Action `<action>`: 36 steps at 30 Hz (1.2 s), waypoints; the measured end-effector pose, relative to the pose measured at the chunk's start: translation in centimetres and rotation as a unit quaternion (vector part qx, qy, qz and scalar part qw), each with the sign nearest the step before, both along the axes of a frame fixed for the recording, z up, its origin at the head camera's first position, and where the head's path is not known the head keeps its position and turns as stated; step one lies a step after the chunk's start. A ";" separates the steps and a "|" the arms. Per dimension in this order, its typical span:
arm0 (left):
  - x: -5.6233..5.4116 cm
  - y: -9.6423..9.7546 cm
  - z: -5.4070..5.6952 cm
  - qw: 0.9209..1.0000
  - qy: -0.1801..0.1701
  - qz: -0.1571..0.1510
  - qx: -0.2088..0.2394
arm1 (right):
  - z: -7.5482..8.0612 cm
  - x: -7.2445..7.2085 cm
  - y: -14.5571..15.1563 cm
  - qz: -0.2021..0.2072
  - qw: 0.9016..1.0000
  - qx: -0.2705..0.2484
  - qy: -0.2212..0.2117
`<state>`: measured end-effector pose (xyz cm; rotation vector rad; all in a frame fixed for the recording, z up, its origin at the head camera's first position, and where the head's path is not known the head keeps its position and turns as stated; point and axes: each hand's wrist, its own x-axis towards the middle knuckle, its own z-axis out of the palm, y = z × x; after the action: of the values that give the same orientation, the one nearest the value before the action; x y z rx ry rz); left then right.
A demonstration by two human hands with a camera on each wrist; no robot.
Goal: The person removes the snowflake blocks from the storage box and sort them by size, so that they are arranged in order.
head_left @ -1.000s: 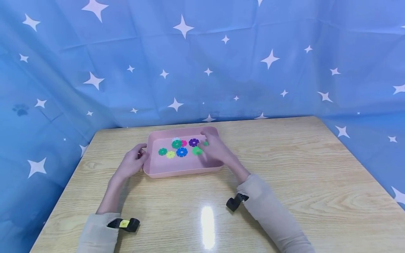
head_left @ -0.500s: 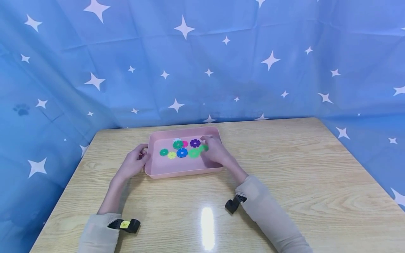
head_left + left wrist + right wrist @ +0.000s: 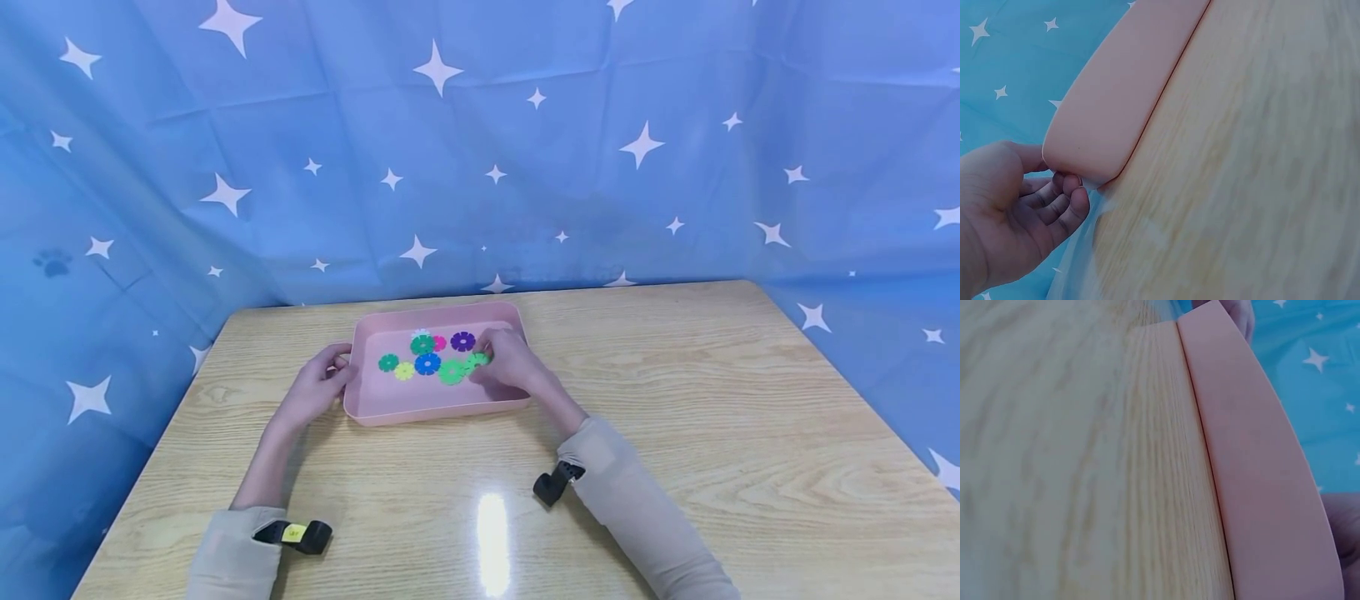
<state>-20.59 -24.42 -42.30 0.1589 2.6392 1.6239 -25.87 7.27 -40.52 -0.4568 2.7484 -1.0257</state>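
Note:
My left hand [image 3: 317,385] grips the left end of a shallow pink tray [image 3: 420,412]. In the left wrist view its thumb lies at the rim and the other fingers curl below. Inside the tray's right part, my right hand [image 3: 512,360] has thumb and forefinger curled around the right side of a light green notched disc [image 3: 476,361]. A larger light green disc [image 3: 452,372] lies just to its left. Around them on the tray floor are blue [image 3: 427,364], purple [image 3: 462,342], yellow [image 3: 404,371] and dark green [image 3: 422,344] notched discs. The right wrist view mostly shows the tray's outer wall [image 3: 1260,462].
More discs lie at the tray's left and back: a small green one [image 3: 388,362], a pink one [image 3: 439,342] and a whitish one [image 3: 420,333]. The tray stands on a wooden table [image 3: 675,400] before a blue star-patterned curtain [image 3: 555,150].
The right hand's fingertips have lowered and drawn in toward the thumb. Both light green discs have shifted left and toward me. The left hand has stayed on the tray's end.

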 end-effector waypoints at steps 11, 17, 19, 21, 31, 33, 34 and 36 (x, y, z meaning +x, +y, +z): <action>-0.1 0.0 -0.3 1.000 -0.019 0.010 0.002 | 0.0 -0.3 0.8 0.029 0.996 -0.076 0.021; 0.1 0.0 -0.3 1.000 -0.022 0.011 0.005 | 0.6 -0.1 1.4 0.005 0.994 -0.104 0.023; 0.1 0.0 -0.2 1.000 -0.022 0.011 0.007 | 0.8 -0.1 1.6 0.002 0.993 -0.116 0.026; 0.1 -0.1 -0.2 1.000 -0.022 0.009 0.010 | 1.0 -0.2 1.9 -0.002 0.991 -0.130 0.028; 0.3 -0.1 -0.2 1.000 -0.027 0.006 0.014 | 1.5 -1.0 4.1 -0.030 0.976 -0.207 0.057; 0.3 -0.1 -0.2 1.000 -0.027 0.007 0.012 | 1.6 -1.2 4.5 -0.041 0.975 -0.209 0.057; 0.3 -0.1 -0.1 1.000 -0.028 0.008 0.012 | 1.6 -1.3 4.6 -0.047 0.975 -0.211 0.057; 0.2 -0.1 -0.1 1.000 -0.027 0.007 0.013 | 1.6 -1.5 5.0 -0.059 0.973 -0.214 0.057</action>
<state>-20.38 -24.52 -42.42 0.0967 2.5873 1.6428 -27.33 12.28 -38.88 -0.4214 2.6699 -1.6841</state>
